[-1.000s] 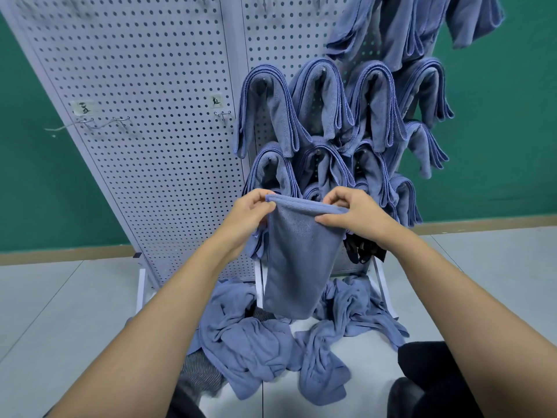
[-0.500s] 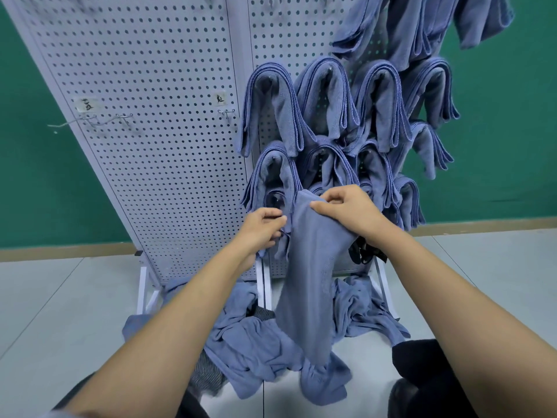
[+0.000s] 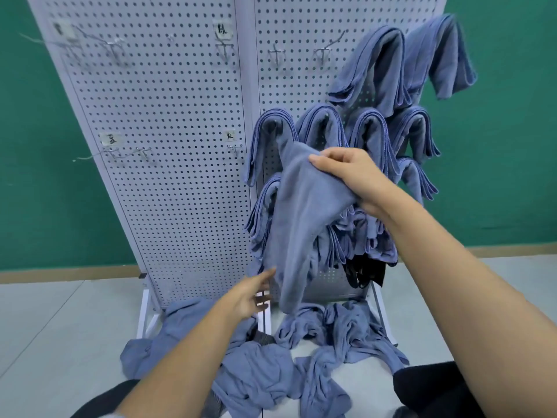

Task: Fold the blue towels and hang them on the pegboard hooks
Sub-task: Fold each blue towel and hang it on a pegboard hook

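Left hand (image 3: 247, 300) releases towel (image 3: 301, 221) top, now at 7 o'clock below, fingers apart near hanging end. Right hand (image 3: 349, 173) fingers clamp towel alone. Fold restarting, likely.

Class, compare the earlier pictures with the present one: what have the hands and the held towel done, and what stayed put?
The left hand let go of the blue towel and dropped, fingers open, beside its lower part. The right hand kept its grip and raised it, so it hangs from that hand alone. The hung towels and floor pile stayed.
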The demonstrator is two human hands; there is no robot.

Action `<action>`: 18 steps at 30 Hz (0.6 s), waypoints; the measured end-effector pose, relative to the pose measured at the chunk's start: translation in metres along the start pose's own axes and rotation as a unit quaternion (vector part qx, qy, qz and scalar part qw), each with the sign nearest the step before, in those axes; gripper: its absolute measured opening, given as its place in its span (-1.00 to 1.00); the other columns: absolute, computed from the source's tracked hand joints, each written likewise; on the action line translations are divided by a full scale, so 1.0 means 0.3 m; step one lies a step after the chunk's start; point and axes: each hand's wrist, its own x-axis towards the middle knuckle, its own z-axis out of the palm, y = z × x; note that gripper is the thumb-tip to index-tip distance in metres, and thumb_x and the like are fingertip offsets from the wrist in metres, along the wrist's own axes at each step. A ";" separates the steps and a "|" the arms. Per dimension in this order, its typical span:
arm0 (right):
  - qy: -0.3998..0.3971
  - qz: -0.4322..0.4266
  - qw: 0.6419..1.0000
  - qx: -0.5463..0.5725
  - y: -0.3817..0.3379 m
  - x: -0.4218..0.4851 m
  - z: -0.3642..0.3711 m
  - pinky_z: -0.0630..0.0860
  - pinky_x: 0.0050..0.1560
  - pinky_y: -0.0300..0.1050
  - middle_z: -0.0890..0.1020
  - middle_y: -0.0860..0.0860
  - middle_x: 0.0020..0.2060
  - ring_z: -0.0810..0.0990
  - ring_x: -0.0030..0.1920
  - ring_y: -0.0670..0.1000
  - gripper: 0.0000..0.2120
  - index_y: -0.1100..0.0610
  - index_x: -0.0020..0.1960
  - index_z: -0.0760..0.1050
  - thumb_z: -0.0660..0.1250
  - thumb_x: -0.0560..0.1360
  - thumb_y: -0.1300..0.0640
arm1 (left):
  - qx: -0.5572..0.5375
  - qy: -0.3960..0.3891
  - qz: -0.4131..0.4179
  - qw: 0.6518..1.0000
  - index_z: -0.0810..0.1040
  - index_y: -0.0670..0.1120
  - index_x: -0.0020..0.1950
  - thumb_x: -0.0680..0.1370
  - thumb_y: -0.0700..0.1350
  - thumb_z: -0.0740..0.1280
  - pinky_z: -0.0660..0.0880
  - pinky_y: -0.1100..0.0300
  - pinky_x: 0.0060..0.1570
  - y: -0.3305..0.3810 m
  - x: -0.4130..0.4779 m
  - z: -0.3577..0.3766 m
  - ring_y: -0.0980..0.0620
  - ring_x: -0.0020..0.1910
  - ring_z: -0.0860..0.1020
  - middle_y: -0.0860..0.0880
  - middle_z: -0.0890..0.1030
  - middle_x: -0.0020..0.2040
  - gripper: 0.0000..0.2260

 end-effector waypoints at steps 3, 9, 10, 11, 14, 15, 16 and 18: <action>0.040 -0.032 0.995 0.082 -0.074 0.010 -0.046 0.50 -0.18 -0.25 0.61 -0.01 -0.28 0.56 -0.25 -0.09 -0.85 0.12 -0.18 0.56 0.35 0.53 0.09 | -0.156 -0.044 -0.056 0.985 0.52 -0.19 0.02 0.41 0.10 0.47 0.48 -0.09 0.06 0.008 -0.008 -0.057 -0.20 0.02 0.56 -0.23 0.58 0.05 -0.59; 0.177 0.092 0.977 0.077 0.129 -0.024 -0.159 0.56 -0.12 -0.09 0.66 0.08 -0.12 0.60 -0.12 0.02 -0.81 0.16 -0.08 0.55 0.25 0.59 0.06 | -0.209 -0.064 0.032 0.975 0.61 -0.15 -0.03 0.35 -0.03 0.48 0.58 0.06 -0.17 0.097 -0.032 -0.151 -0.08 -0.27 0.63 -0.14 0.67 -0.18 -0.72; 0.205 0.136 0.967 0.072 0.185 -0.031 -0.172 0.57 -0.04 0.00 0.64 0.16 -0.02 0.59 -0.07 0.08 -0.78 0.19 0.00 0.53 0.23 0.60 0.05 | -0.201 -0.062 0.044 0.977 0.60 -0.15 0.01 0.35 -0.05 0.47 0.61 0.08 -0.19 0.108 -0.037 -0.174 -0.08 -0.24 0.64 -0.13 0.68 -0.16 -0.70; 0.223 0.183 0.955 0.073 0.240 -0.043 -0.181 0.55 -0.01 0.08 0.61 0.21 0.06 0.57 -0.04 0.12 -0.74 0.22 0.08 0.50 0.21 0.61 0.03 | -0.191 -0.063 0.051 0.978 0.59 -0.15 0.06 0.36 -0.06 0.45 0.62 0.10 -0.22 0.119 -0.045 -0.199 -0.07 -0.22 0.64 -0.13 0.67 -0.13 -0.68; 0.208 0.292 0.925 0.126 0.383 -0.098 -0.188 0.61 -0.34 0.01 0.63 0.17 -0.05 0.65 -0.21 0.12 -0.70 0.22 0.17 0.46 0.21 0.61 0.00 | -0.141 -0.057 0.046 0.987 0.59 -0.16 0.07 0.37 -0.08 0.43 0.62 0.14 -0.30 0.136 -0.058 -0.266 -0.05 -0.28 0.64 -0.11 0.67 -0.17 -0.69; 0.186 0.317 0.919 0.141 0.415 -0.117 -0.184 0.61 -0.43 -0.02 0.65 0.16 -0.13 0.67 -0.30 0.10 -0.70 0.22 0.14 0.48 0.23 0.60 0.00 | -0.121 -0.050 0.040 0.991 0.60 -0.17 0.04 0.37 -0.08 0.42 0.61 0.16 -0.34 0.137 -0.063 -0.283 -0.04 -0.32 0.64 -0.12 0.67 -0.20 -0.71; 0.161 0.337 0.916 0.148 0.441 -0.135 -0.180 0.61 -0.45 -0.02 0.67 0.16 -0.20 0.67 -0.35 0.09 -0.70 0.24 0.10 0.51 0.24 0.59 -0.01 | -0.103 -0.045 0.036 0.993 0.60 -0.18 0.01 0.39 -0.08 0.40 0.61 0.18 -0.38 0.136 -0.065 -0.300 -0.03 -0.34 0.65 -0.12 0.67 -0.23 -0.74; 0.106 0.357 0.916 0.151 0.470 -0.160 -0.166 0.61 -0.45 -0.04 0.68 0.14 -0.31 0.67 -0.40 0.08 -0.70 0.26 0.01 0.54 0.26 0.58 0.00 | -0.075 -0.038 0.036 0.996 0.59 -0.18 0.02 0.51 -0.07 0.33 0.61 0.16 -0.36 0.128 -0.064 -0.332 -0.03 -0.33 0.66 -0.13 0.68 -0.20 -0.80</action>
